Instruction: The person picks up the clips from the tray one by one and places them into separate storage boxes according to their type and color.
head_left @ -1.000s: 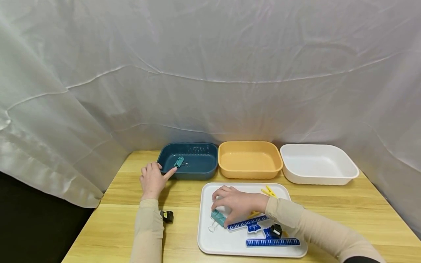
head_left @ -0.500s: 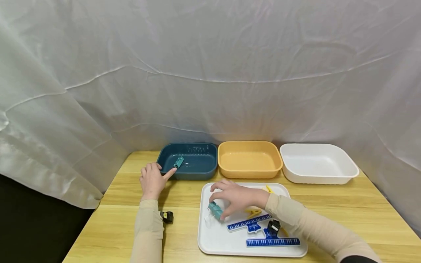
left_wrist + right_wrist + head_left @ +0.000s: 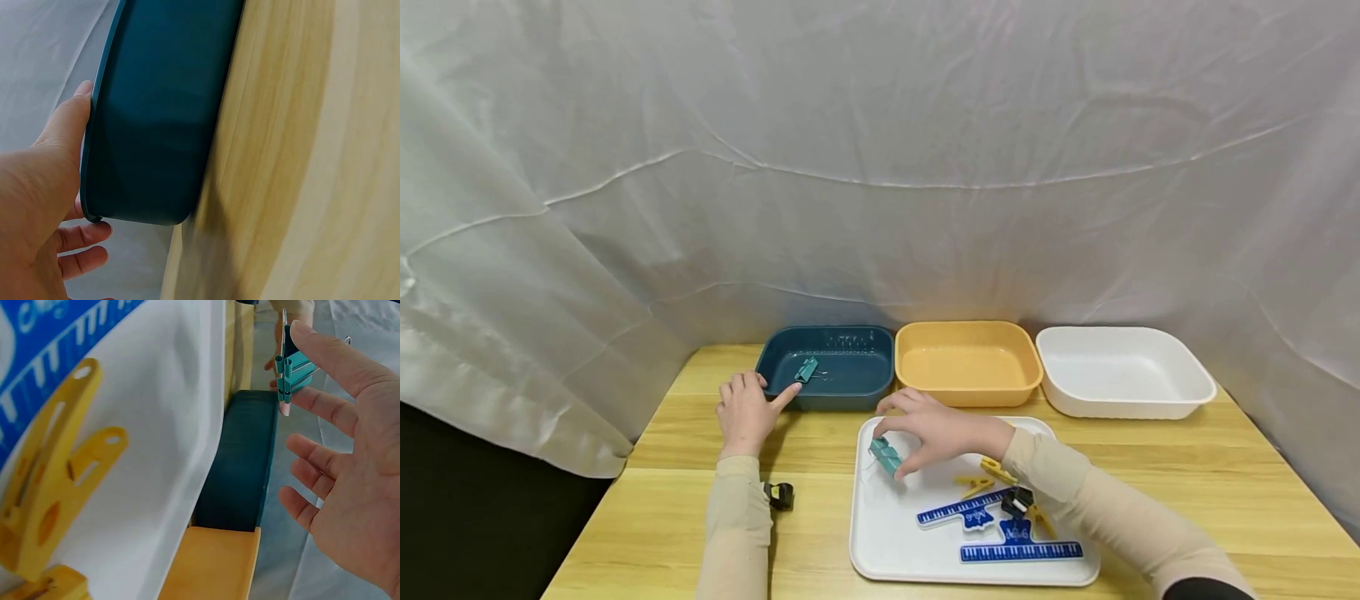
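My right hand (image 3: 928,429) pinches a teal binder clip (image 3: 886,457) between thumb and index finger, over the left part of a white tray (image 3: 880,558). In the right wrist view the teal body of the binder clip (image 3: 294,376) and its wire handles show, while the other fingers are spread apart. My left hand (image 3: 748,412) holds the near left corner of a dark blue bin (image 3: 831,402), thumb along its front rim, fingers round the left end. Another teal binder clip (image 3: 807,370) lies inside that bin.
Two blue piano-key ruler clips (image 3: 1021,552) and several yellow clothespins (image 3: 997,470) lie on the tray's right half. Behind the tray, a yellow bin (image 3: 970,398) and a white bin (image 3: 1123,408) stand in line with the blue one. A grey curtain (image 3: 880,208) hangs behind.
My right hand has lifted the teal binder clip and moved it up and slightly left, away from the ruler clips. More of the yellow clothespins now shows. My left hand stays at the bin.
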Tool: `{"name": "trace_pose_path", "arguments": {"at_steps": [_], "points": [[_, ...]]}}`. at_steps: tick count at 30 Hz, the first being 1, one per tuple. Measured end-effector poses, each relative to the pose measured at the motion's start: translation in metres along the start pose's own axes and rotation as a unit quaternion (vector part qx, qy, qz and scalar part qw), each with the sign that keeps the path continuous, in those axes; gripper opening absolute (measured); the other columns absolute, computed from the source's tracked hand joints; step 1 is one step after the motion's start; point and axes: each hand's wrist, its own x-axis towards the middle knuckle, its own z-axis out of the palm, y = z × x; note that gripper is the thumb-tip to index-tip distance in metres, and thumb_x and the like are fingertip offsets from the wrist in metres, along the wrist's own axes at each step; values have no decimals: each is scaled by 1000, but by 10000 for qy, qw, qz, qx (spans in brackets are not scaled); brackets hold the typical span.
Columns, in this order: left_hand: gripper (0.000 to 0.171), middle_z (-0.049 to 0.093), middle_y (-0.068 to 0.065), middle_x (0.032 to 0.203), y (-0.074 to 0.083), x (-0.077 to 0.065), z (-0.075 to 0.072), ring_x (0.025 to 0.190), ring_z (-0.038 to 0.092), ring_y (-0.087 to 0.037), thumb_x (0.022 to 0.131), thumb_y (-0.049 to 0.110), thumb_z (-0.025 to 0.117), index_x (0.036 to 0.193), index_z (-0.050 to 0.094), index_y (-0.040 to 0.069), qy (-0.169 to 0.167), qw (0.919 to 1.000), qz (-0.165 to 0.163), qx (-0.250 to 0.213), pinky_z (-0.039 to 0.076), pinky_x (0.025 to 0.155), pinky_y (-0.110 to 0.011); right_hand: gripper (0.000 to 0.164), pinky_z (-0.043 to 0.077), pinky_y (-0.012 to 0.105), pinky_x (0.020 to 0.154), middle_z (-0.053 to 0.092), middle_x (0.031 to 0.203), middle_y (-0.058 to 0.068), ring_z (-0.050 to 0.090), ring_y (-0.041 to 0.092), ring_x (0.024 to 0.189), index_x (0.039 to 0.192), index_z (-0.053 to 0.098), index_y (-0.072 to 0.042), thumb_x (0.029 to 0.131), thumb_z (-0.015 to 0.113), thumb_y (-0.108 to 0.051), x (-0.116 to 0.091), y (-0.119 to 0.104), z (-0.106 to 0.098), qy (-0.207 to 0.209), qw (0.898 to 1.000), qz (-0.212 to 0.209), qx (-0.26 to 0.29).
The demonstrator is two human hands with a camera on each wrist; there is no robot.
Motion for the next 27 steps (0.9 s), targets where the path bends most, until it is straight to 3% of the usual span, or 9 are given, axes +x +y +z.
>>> {"name": "trace_pose_path", "arguments": {"at_steps": [12, 27], "points": [[65, 50, -19, 110, 0, -2, -1, 97, 41, -37, 81, 63, 67, 103, 51, 5, 80, 9998, 92, 143, 38, 74, -49, 55, 34, 46, 101, 44, 141, 8, 39, 25, 124, 125, 62, -23, 79, 77, -48, 7, -1, -13, 364, 9991, -215, 75], [66, 51, -19, 110, -1, -2, -2, 98, 40, -38, 81, 66, 65, 103, 50, 5, 95, 9997, 126, 191, 37, 77, -51, 53, 36, 51, 103, 44, 143, 7, 38, 27, 128, 122, 63, -23, 79, 74, -53, 19, 7, -21, 907, 9958, 92, -24]]}}
